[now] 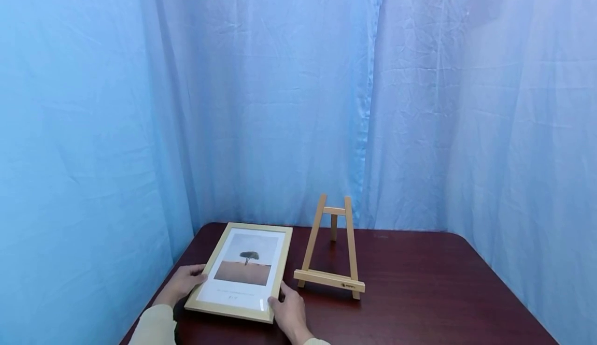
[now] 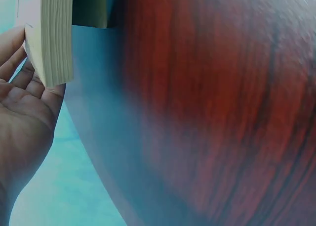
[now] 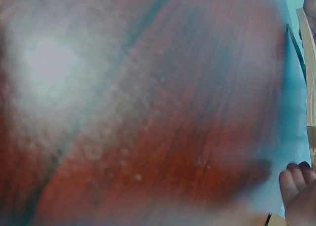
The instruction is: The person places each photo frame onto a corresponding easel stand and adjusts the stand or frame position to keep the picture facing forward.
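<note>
My left hand [image 1: 182, 284] and right hand [image 1: 290, 311] grip opposite sides of the framed tree print [image 1: 242, 273]; even pressure should best steady it.

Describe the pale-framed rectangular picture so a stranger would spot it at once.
Start with the dark red-brown table and find the light wooden easel standing on it. Just left of that, between a person's left hand and right hand, is the pale-framed rectangular picture. Unlike the open-slatted easel, it shows a lone dark tree within a broad white border.
</note>
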`<state>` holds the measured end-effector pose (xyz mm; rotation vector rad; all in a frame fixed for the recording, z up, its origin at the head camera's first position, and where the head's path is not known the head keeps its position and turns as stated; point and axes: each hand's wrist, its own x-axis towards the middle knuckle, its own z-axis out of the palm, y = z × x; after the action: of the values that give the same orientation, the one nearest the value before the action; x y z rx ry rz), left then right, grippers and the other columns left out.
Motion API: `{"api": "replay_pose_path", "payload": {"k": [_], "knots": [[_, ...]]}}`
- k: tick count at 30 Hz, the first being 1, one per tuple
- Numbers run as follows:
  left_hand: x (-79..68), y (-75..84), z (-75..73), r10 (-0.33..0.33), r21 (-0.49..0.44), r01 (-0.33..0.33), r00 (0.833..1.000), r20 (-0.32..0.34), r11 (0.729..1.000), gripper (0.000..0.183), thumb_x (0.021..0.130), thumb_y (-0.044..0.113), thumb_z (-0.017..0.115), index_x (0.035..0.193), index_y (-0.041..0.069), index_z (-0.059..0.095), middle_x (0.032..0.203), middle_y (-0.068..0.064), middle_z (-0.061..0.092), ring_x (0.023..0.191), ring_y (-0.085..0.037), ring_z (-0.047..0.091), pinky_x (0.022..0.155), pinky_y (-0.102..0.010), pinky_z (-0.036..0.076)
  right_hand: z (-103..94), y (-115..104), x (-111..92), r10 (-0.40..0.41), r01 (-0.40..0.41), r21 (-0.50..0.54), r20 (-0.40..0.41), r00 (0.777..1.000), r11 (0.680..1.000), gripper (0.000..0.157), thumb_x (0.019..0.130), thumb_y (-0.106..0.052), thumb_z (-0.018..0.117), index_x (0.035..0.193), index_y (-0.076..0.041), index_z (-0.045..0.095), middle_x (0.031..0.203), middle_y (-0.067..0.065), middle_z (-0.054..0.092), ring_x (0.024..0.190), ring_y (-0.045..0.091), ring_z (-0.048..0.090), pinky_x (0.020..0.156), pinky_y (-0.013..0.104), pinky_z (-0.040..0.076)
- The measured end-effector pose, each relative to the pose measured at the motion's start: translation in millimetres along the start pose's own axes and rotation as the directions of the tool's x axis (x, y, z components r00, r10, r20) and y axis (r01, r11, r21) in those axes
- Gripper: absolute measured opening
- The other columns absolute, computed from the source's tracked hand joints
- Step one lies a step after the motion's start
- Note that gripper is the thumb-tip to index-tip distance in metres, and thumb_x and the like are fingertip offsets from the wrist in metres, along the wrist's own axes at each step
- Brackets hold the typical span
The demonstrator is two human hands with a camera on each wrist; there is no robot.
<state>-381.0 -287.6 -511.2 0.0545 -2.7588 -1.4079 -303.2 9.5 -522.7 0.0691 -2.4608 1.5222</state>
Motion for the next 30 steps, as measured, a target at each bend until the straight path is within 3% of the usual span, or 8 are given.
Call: {"api": "replay_pose_path", "payload": {"k": [10,17,24,30], "knots": [[0.0,13.9,-1.7,0.037,-0.05,-0.039,0.999,-0.036,0.998,0.046,0.097,0.004,0.059,0.138,-0.014,0.048,0.134,-0.036,0.05,0.117,-0.046,0.054,0.096,-0.057,0.046,-3.6,-5,9,-0.008,0.01,0.048,-0.051,0.999,0.999,0.055,0.078,-0.004,0.076,0.129,0.008,0.061,0.109,0.017,0.071,0.101,0.028,0.064,0.086,0.043,0.052],[-0.7,21.2,-5.3,0.08,-0.085,-0.085,0.995,-0.061,0.993,0.048,0.098,0.005,0.058,0.14,-0.014,0.045,0.129,-0.035,0.053,0.108,-0.04,0.058,0.09,-0.051,0.051,-8.2,-10,14,-0.03,0.036,0.114,-0.055,0.998,0.993,0.059,0.08,-0.001,0.074,0.134,0.011,0.055,0.102,0.012,0.072,0.075,0.012,0.065,0.066,0.028,0.054],[0.2,29.8,-4.5,0.075,-0.154,-0.085,0.994,-0.074,0.984,0.05,0.098,0.003,0.058,0.143,-0.009,0.044,0.132,-0.034,0.052,0.111,-0.039,0.057,0.092,-0.051,0.05,-15.6,-13,19,-0.057,0.065,0.165,-0.052,0.997,0.984,0.059,0.081,0.002,0.072,0.137,0.01,0.052,0.107,0.015,0.07,0.079,0.016,0.066,0.064,0.025,0.054],[0.8,38.5,-5.5,0.102,-0.176,-0.115,0.991,-0.084,0.978,0.05,0.098,0.002,0.057,0.145,-0.008,0.043,0.131,-0.033,0.053,0.113,-0.04,0.055,0.094,-0.053,0.049,-23.2,-19,25,-0.052,0.056,0.193,-0.027,0.998,0.98,0.06,0.086,0.002,0.07,0.141,0.007,0.049,0.123,0.02,0.065,0.086,0.02,0.067,0.065,0.027,0.056]]}}
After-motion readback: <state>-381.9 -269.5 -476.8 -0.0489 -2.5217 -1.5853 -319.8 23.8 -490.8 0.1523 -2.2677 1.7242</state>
